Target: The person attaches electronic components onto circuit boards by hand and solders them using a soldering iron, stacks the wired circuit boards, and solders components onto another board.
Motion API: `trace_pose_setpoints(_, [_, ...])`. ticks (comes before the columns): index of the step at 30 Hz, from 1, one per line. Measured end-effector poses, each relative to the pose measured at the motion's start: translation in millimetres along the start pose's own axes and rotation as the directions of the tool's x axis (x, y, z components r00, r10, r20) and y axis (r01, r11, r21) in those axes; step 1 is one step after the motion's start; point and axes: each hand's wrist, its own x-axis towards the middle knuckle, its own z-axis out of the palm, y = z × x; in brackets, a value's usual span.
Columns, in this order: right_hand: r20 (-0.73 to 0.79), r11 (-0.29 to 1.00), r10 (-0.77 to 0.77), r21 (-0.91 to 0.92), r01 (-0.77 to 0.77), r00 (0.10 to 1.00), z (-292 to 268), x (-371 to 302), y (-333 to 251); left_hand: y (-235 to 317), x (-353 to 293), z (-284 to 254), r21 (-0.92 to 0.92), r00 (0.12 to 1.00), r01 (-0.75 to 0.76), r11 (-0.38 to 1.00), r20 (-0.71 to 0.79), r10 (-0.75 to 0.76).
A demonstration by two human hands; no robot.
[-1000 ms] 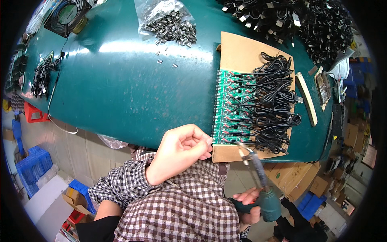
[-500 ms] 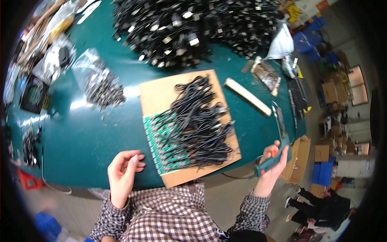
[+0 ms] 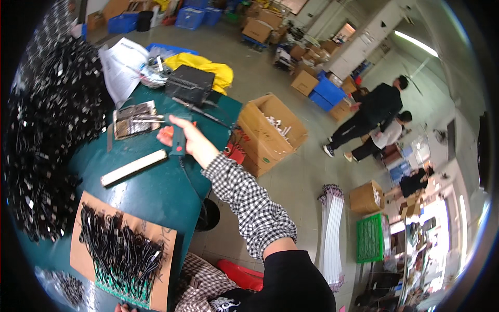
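My right hand [image 3: 193,136] is closed around the teal-green handle of a corded soldering iron [image 3: 178,139]. Its thin metal end reaches over a shallow, grimy tray [image 3: 136,125] on the table. Of my left hand [image 3: 123,308] only some fingertips show at the bottom edge, beside the cardboard sheet [image 3: 165,260]; what they do is hidden. On that sheet lies a row of green circuit boards [image 3: 122,293] with bundled black cables [image 3: 122,247] attached. A long whitish bar [image 3: 133,168] rests between the sheet and the tray.
A big heap of black cables [image 3: 47,135] covers the table's left side. Beyond the tray sit a black box-shaped unit [image 3: 189,86] and yellow cloth [image 3: 221,73]. An open carton [image 3: 275,138] stands by the table's right edge. Several people are farther off at right.
The view has swung to the right. My right hand has carried the soldering iron from the table's near right edge to the tray. My left hand has mostly left the picture.
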Motion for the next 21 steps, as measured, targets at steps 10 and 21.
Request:
trace_pose_setpoints(10, [-0.254, 0.322, -0.185, -0.928, -0.186, 0.949, 29, -82, -36, -13, 2, -8, -0.073, 0.997, -0.043, 0.996, 0.061, 0.048])
trace_pose_setpoints(21, [0.736, -0.336, -0.458, -0.662, 0.670, 0.498, 118, -184, 67, -12, 8, -10, -0.047, 0.990, -0.094, 0.994, 0.105, 0.099])
